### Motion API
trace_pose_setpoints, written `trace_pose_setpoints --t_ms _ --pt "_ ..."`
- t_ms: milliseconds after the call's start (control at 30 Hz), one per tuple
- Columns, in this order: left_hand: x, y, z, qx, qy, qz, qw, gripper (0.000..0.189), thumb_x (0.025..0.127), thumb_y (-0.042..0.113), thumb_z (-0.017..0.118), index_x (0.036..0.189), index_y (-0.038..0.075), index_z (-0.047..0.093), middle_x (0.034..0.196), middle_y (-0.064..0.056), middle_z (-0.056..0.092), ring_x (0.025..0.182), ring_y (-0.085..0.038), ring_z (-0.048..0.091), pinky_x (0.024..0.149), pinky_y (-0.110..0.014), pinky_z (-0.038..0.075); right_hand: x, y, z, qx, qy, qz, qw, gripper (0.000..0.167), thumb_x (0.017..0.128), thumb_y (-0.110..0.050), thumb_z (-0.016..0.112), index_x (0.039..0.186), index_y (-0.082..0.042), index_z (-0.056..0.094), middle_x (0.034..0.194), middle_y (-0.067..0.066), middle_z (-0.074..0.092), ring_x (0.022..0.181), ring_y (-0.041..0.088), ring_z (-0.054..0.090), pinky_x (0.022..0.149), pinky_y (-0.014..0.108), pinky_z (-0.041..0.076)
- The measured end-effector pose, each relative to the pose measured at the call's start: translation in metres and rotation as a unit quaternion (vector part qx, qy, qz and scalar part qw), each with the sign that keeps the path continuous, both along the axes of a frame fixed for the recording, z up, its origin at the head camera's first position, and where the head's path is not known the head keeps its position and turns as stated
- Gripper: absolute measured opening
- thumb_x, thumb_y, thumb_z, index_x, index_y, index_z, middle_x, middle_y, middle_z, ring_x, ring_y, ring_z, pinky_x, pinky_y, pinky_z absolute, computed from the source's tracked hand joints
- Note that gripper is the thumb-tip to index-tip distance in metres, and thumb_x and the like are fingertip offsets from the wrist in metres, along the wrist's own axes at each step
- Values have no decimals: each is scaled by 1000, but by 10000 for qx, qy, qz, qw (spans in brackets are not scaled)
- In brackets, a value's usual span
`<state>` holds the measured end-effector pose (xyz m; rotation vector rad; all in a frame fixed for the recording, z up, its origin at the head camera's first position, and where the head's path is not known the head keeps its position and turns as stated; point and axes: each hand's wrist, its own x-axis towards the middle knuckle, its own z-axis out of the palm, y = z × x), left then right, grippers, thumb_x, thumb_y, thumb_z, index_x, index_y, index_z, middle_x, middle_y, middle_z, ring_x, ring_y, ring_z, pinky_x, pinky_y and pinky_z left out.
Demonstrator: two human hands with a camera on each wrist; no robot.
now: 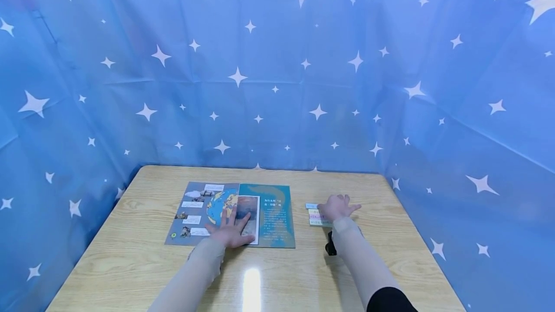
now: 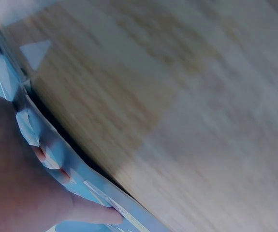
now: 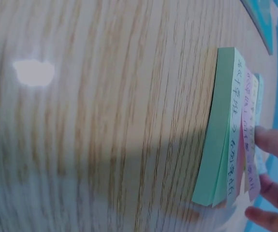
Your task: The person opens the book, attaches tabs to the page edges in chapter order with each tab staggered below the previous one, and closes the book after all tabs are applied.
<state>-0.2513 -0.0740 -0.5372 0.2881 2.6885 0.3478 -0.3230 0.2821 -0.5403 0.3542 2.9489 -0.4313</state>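
Note:
An open picture book [image 1: 273,225] lies flat on the wooden table, with a globe and photos on its left page and a teal right page. My left hand [image 1: 231,235] rests on it near the lower middle, fingers spread; in the left wrist view its fingers lie on the book [image 2: 76,179] by the edge. To the right sits a small set of sticky notes [image 1: 318,218], in blue, yellow, purple and green strips with handwriting. My right hand [image 1: 336,207] is over their right side. Its fingers [image 3: 274,145] reach the far edge of the sticky notes [image 3: 221,135] in the right wrist view.
The pale wooden table [image 1: 130,273] reflects a bright light near its front. Blue curtain [image 1: 277,124] with white stars surrounds the back and sides. A small black device [image 1: 331,244] shows at my right wrist.

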Motion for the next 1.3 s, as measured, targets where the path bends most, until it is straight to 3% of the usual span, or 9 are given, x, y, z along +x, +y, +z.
trace_pose_setpoints --t_ms 133,233,367,600,800,1000,1167,1300 --pt "-2 2 -6 81 -38 63 9999 81 86 72 47 154 34 24 162 -10 -1 145 -41 -8 91 -86 -2 0 0 -1 -274 93 -85 9995 39 91 -37 59 61 -12 57 132 29 50 140 49 14 95 83 -3" --pt "-2 4 -8 87 -49 105 9999 81 86 73 47 154 35 25 163 -9 -2 145 -40 -8 91 -85 -3 -1 2 -5 -749 207 -181 9968 39 91 -33 57 57 -13 52 106 23 61 139 50 16 92 84 -6" --pt "1 5 -4 104 -6 95 9999 79 87 71 47 154 34 25 162 -10 -1 145 -41 -6 92 -85 0 1 1 -5 -1376 379 -337 9892 37 90 -31 57 59 -13 53 75 12 58 134 51 24 91 83 -9" --pt "7 -4 -9 145 2 135 9998 79 88 69 47 155 33 24 162 -12 -1 144 -44 -5 90 -86 1 8 -18 8 -2185 576 -359 9735 28 91 -30 62 83 -5 70 102 11 64 130 49 30 96 80 -9" --pt "3 -2 -3 131 77 156 9998 80 87 69 50 154 33 26 162 -12 3 144 -44 -3 90 -86 1 7 -19 15 -2643 661 -387 9614 26 92 -28 64 94 -3 71 99 12 66 129 46 33 100 77 -8" --pt "1 7 4 86 368 118 9992 79 85 65 58 151 29 36 159 -19 14 142 -49 5 92 -85 2 8 -15 21 -3002 762 -417 9499 27 92 -29 64 95 -2 68 100 16 66 106 35 53 103 74 -4" --pt "0 12 5 -84 696 63 9975 73 86 62 58 148 26 43 156 -22 22 140 -54 11 96 -82 2 7 -13 21 -3321 727 -550 9388 26 91 -32 65 98 -6 68 104 12 64 99 30 55 105 70 12" --pt "-4 16 7 -202 828 60 9963 69 87 60 58 146 25 46 154 -22 27 140 -53 13 99 -80 2 7 -12 22 -3688 772 -606 9243 27 91 -29 66 102 -4 65 107 13 60 99 33 55 98 58 35"
